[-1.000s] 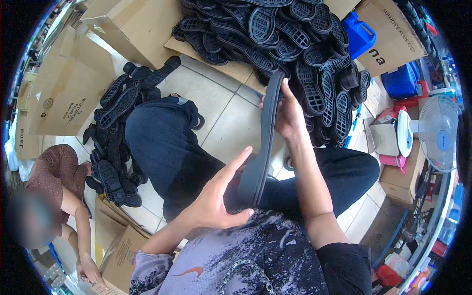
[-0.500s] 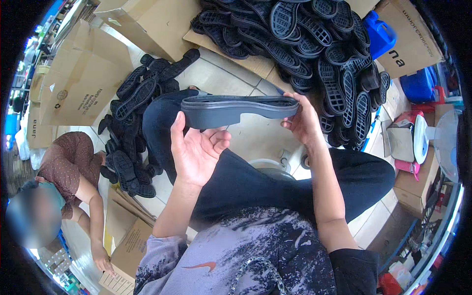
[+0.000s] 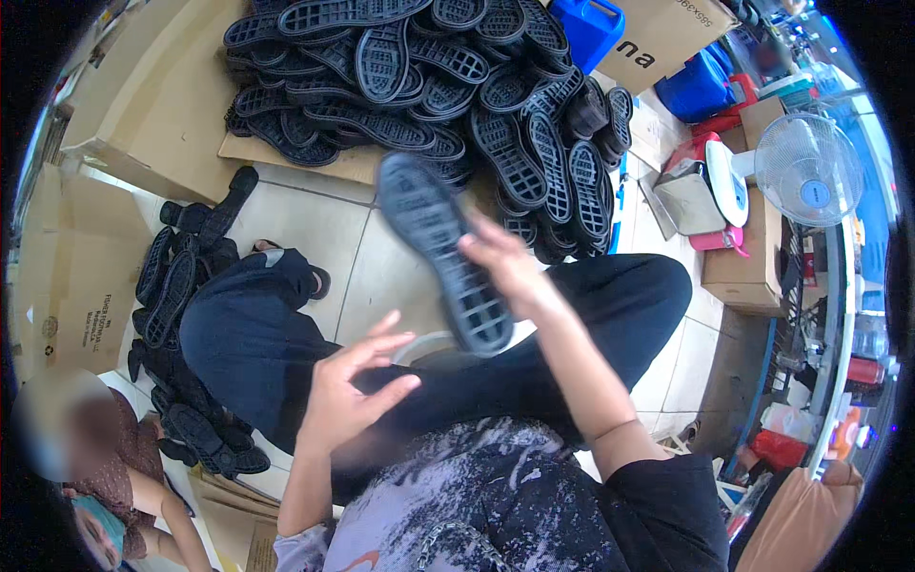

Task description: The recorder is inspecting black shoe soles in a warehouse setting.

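Note:
A black shoe sole [image 3: 440, 250] with a gridded inner face is in my right hand [image 3: 503, 259], whose fingers grip its right edge. The sole is tilted, its inner grid facing me, and is slightly blurred. My left hand [image 3: 357, 386] holds nothing; its fingers are apart, over my lap and left of the sole's lower end. Beyond the sole lies a large pile of black shoe soles [image 3: 429, 100], several on a cardboard sheet. A smaller heap of black soles [image 3: 172, 300] sits on the floor beside my left knee.
Open cardboard boxes [image 3: 157, 81] stand at far left. A blue jug [image 3: 589, 30] and another box [image 3: 662, 43] are behind the pile. On the right are a fan [image 3: 808, 170] and a crowded shelf. At lower left another person [image 3: 143, 477] is close by, beside cardboard.
My left hand has let go of the sole and dropped lower. My right hand has turned the sole from side-on to upright, its inner grid now showing. The view has shifted right.

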Demonstrator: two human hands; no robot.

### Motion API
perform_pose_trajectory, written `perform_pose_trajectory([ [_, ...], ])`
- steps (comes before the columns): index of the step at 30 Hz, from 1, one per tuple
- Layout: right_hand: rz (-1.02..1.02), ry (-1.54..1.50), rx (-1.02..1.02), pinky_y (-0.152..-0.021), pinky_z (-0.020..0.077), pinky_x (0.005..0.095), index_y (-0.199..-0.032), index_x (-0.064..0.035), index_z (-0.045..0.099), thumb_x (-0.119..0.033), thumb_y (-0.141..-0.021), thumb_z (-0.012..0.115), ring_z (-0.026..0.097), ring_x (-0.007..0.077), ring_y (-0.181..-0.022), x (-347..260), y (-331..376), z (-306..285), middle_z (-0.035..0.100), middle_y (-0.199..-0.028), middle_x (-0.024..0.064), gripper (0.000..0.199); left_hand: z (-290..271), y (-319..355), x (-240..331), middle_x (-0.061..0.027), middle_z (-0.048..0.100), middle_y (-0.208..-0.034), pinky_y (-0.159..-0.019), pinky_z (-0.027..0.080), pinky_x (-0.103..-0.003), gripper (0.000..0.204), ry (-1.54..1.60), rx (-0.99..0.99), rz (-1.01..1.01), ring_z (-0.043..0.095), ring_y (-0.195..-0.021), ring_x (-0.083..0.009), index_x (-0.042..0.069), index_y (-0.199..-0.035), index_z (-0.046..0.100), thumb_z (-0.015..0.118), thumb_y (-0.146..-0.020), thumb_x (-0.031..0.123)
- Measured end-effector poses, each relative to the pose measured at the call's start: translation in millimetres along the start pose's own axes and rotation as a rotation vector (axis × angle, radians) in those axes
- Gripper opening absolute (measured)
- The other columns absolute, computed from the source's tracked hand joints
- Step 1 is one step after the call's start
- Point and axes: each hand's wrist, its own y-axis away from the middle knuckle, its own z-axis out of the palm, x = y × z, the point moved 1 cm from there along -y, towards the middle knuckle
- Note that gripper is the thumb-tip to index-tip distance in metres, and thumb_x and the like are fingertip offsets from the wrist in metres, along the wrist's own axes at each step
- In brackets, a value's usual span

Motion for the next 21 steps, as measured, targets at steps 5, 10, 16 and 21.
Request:
perform_pose_trajectory([
  [5,-0.412,0.452,0.305,-0.1,0.0315,0.0266,-0.136,-0.0002,0.036,-0.019,-0.089,0.057,0.044,0.0166,-0.12,-51,-52,-131,0.045,-0.135,0.0123,0.055,-50,10,2,-0.0119,0.061,-0.114,-0.081,0.049,-0.027,0.034,-0.17,0.379,0.06,0.062,-0.095,-0.0161,0.0,-0.109,0.061,0.068,-0.076,0.002],
  [10,-0.197,0.542,0.454,-0.099,0.0312,0.0277,-0.134,-0.0086,0.043,-0.028,-0.088,0.059,0.046,0.0184,-0.117,-48,-139,-244,0.051,-0.129,0.0105,0.052,-92,28,12,-0.0127,0.063,-0.106,-0.08,0.048,-0.023,0.02,-0.234,0.912,0.138,0.061,-0.088,-0.0129,-0.002,-0.106,0.059,0.054,-0.087,-0.002],
  [16,-0.019,0.674,0.193,-0.097,0.0357,0.0325,-0.124,-0.0014,0.053,-0.033,-0.09,0.053,0.049,0.0206,-0.113,-37,-194,-303,0.054,-0.126,0.009,0.046,-135,65,-46,-0.0011,0.064,-0.089,-0.07,0.046,-0.021,0.011,-0.304,1.287,0.055,0.058,-0.079,-0.0078,0.006,-0.094,0.067,0.062,-0.084,0.006],
  [21,0.175,0.981,0.389,-0.049,0.038,0.0269,-0.12,-0.0059,0.058,-0.042,-0.087,0.053,0.05,0.0128,-0.062,-51,-195,-307,0.061,-0.092,0.0045,0.049,-172,78,-152,-0.005,0.064,-0.099,-0.07,0.05,-0.026,0.023,0.401,1.204,-0.382,0.062,-0.081,-0.0134,0.007,-0.107,0.061,0.059,-0.088,0.019],
])
